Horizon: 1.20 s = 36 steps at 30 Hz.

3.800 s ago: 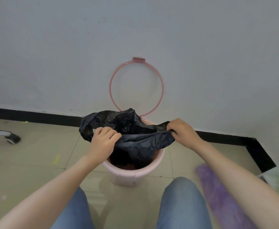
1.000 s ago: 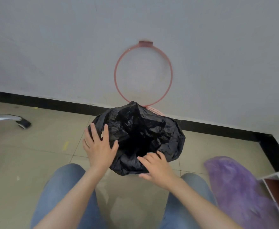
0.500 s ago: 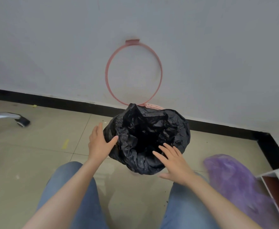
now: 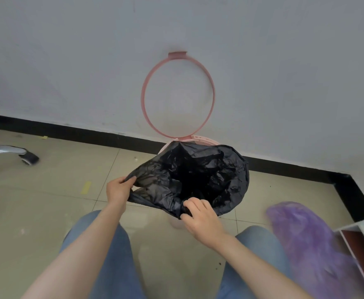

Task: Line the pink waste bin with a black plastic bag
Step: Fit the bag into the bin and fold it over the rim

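Observation:
The black plastic bag (image 4: 200, 180) hangs open in the pink waste bin (image 4: 200, 139), whose far rim shows above the bag and whose base peeks out below it. The bag's edge is draped over the right and near sides. My left hand (image 4: 118, 190) pinches the bag's left edge and holds it out to the left of the bin. My right hand (image 4: 200, 219) grips the bag's near edge at the bin's front. The bin's pink retaining ring (image 4: 177, 94) stands flipped up against the white wall.
A black skirting strip (image 4: 69, 132) runs along the wall's foot. A chair's chrome leg with a castor (image 4: 25, 156) lies on the tiled floor at the left. A purple fuzzy object (image 4: 306, 240) and a shelf corner (image 4: 362, 240) sit at the right. My knees are below.
Both hands went from resting flat against the bag to gripping its edge. My left hand has pulled the left edge outward, opening the bag's mouth wider.

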Tool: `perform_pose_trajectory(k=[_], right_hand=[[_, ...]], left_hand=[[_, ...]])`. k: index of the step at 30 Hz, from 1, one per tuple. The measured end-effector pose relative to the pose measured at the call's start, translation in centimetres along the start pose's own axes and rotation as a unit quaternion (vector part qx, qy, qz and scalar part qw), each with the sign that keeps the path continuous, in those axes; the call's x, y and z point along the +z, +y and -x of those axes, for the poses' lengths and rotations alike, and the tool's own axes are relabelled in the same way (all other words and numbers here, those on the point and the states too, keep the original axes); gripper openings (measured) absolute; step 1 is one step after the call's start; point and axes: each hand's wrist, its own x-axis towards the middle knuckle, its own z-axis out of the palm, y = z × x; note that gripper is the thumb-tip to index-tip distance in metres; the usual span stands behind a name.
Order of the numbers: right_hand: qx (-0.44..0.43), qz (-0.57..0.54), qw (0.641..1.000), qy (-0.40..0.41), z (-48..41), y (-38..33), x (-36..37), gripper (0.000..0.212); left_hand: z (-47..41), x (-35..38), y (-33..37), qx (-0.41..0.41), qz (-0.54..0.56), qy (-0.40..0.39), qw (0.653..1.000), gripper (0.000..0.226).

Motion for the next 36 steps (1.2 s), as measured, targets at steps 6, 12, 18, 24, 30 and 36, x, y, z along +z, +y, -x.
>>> perform_pose_trajectory(k=[6,12,18,24,30,36], right_hand=[[0.038,-0.032,0.995,-0.083,1.1,0.6,-0.8,0.043],[0.043,0.005,0.996,-0.072,0.4,-0.1,-0.6,0.050],[0.031,-0.029,0.996,-0.083,0.6,0.2,-0.6,0.050],[0.026,-0.059,0.992,-0.111,2.2,0.7,-0.9,0.051],[0.076,-0.110,0.987,-0.089,2.0,2.7,-1.5,0.046],[0.548,-0.274,0.786,-0.085,-0.1,12.1,-1.1,0.056]], left_hand=[[-0.9,-0.7,0.4,-0.036,0.061,-0.059,0.996,0.028],[3.1,1.2,0.5,0.307,-0.341,0.095,0.883,0.042],[3.7,5.0,0.2,0.204,-0.413,-0.107,0.881,0.073],[0.0,6.1,1.2,0.135,-0.224,-0.200,0.944,0.078],[-1.0,5.8,1.5,0.045,-0.091,-0.230,0.968,0.061],[0.9,6.9,1.8,0.154,-0.457,-0.052,0.875,0.058]])
